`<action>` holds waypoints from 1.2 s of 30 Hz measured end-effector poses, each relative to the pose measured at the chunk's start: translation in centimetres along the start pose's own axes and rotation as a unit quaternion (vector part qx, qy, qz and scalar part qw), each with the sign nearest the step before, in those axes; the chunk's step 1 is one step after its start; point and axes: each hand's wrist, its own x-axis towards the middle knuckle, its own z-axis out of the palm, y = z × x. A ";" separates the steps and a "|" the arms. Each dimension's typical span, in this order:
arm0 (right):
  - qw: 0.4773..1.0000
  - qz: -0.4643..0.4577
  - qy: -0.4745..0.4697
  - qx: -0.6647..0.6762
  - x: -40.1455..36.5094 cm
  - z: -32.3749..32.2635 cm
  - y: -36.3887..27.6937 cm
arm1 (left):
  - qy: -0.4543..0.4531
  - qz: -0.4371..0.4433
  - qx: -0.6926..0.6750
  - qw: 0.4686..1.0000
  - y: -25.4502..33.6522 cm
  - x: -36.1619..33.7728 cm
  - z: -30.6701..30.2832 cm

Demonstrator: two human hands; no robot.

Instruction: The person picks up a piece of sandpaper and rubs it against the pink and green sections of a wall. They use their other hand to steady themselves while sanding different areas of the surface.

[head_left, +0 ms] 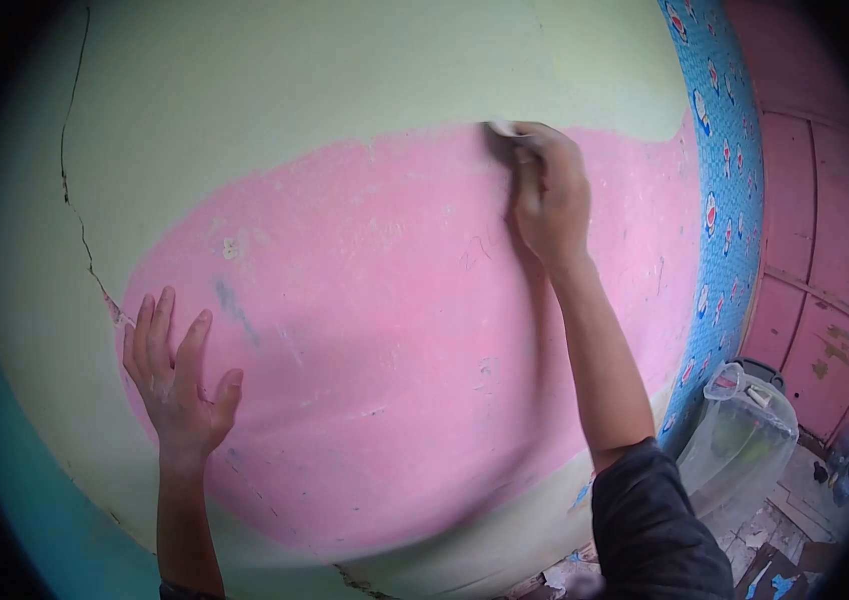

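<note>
Pink-patched wall (394, 330); tool (501, 130) in right hand (554, 195) blurred, partly hidden.

Dark sleeves (654, 525), the right one creased, leave both forearms (599, 360) and hands (556, 200) bare.

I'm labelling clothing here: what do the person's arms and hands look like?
The left hand and right hand are bare, ungloved. A dark, creased fabric sleeve ends near the right elbow; dark fabric also shows below the left forearm.
</note>
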 end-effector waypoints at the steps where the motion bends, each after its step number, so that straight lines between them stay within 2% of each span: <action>1: 0.999 0.009 0.014 -0.032 -0.3 -0.3 0.2 | -0.006 -0.005 0.005 1.000 0.4 -0.6 0.0; 4: 0.978 -0.187 -0.088 -0.024 -2.2 -0.9 -1.9 | -0.021 -0.019 0.005 1.000 1.6 -2.3 0.2; 5: 0.971 -0.215 -0.106 -0.014 -2.5 -1.3 -1.8 | -0.028 -0.026 -0.001 0.999 2.3 -3.1 0.4; 8: 0.988 -0.098 -0.042 -0.111 -2.5 -3.2 2.4 | -0.057 -0.063 -0.018 0.996 5.4 -5.0 0.3; 9: 0.992 -0.021 -0.017 -0.127 -2.8 -3.7 4.2 | -0.060 -0.073 -0.033 0.995 6.6 -5.8 0.2; 12: 0.975 -0.184 -0.102 -0.069 -4.2 -4.6 2.8 | -0.059 -0.099 -0.075 0.991 10.2 -7.6 0.1; 14: 0.938 -0.269 -0.214 -0.039 -5.2 -6.1 1.9 | -0.055 -0.113 -0.106 0.986 12.7 -9.1 0.6; 16: 0.967 -0.196 -0.160 -0.039 -6.0 -7.2 5.5 | -0.065 -0.140 -0.106 0.982 15.5 -10.0 0.8; 18: 0.991 -0.059 -0.063 -0.099 -6.5 -8.2 8.6 | -0.050 -0.170 -0.112 0.978 18.3 -11.3 1.7; 20: 0.986 -0.055 -0.059 -0.149 -7.8 -9.4 8.8 | -0.025 -0.233 -0.184 0.955 21.1 -12.8 2.6; 22: 0.968 -0.183 -0.157 -0.074 -10.2 -10.5 7.8 | -0.013 -0.301 -0.235 0.924 24.8 -13.9 3.3; 24: 0.930 -0.264 -0.252 -0.032 -11.1 -12.7 8.1 | -0.038 -0.330 -0.235 0.913 28.0 -14.5 3.5; 25: 0.943 -0.240 -0.230 -0.024 -11.6 -13.8 11.0 | -0.047 -0.333 -0.238 0.911 29.5 -14.5 3.8; 26: 0.968 -0.180 -0.165 -0.059 -13.0 -14.0 14.3 | -0.057 -0.335 -0.242 0.909 31.1 -14.5 4.0; 27: 0.987 -0.079 -0.102 -0.100 -12.6 -14.6 15.8 | -0.051 -0.335 -0.258 0.905 32.6 -14.5 4.5; 28: 0.989 0.023 -0.039 -0.141 -12.3 -15.3 17.0 | -0.045 -0.336 -0.275 0.900 34.0 -14.3 4.9; 29: 0.982 0.046 -0.038 -0.180 -12.4 -16.2 18.1 | -0.049 -0.348 -0.277 0.894 35.2 -14.0 5.0; 32: 0.976 -0.106 -0.173 -0.073 -15.7 -17.8 18.3 | -0.057 -0.386 -0.266 0.881 38.7 -12.3 5.9; 33: 0.945 -0.202 -0.257 -0.020 -15.5 -19.2 18.8 | -0.063 -0.403 -0.249 0.878 39.7 -12.0 6.2; 36: 0.976 -0.100 -0.176 -0.075 -16.4 -21.6 24.5 | -0.066 -0.407 -0.212 0.886 42.1 -11.4 7.7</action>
